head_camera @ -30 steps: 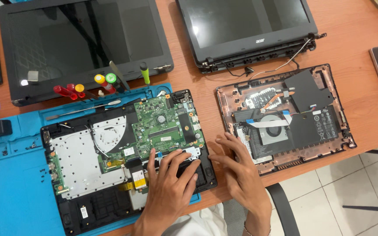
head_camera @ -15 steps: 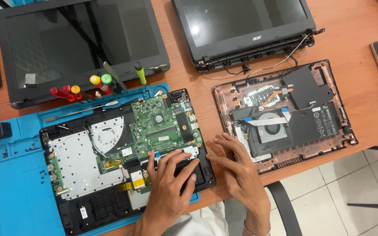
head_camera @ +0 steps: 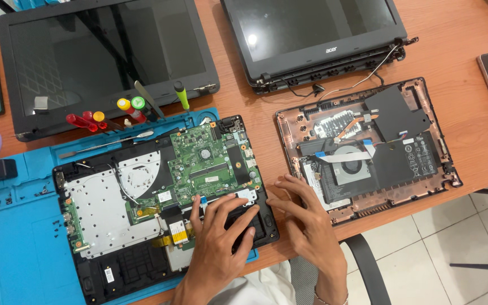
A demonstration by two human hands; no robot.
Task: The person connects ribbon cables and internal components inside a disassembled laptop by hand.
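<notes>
Both my hands down at the near edge of the opened laptop base (head_camera: 142, 214)

My left hand (head_camera: 221, 243) lies flat, fingers spread, gripping nothing, on the black panel just below the green board (head_camera: 207, 164); my right hand (head_camera: 306, 226) rests open beside the base's right corner, holding nothing

Orange-brown wooden table (head_camera: 458, 28), white tiled floor (head_camera: 453, 248), black chair (head_camera: 362, 265)

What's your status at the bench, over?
Left hand flat on open laptop base, fingers by green motherboard. Right hand beside it, empty. Nothing blocking.
</notes>
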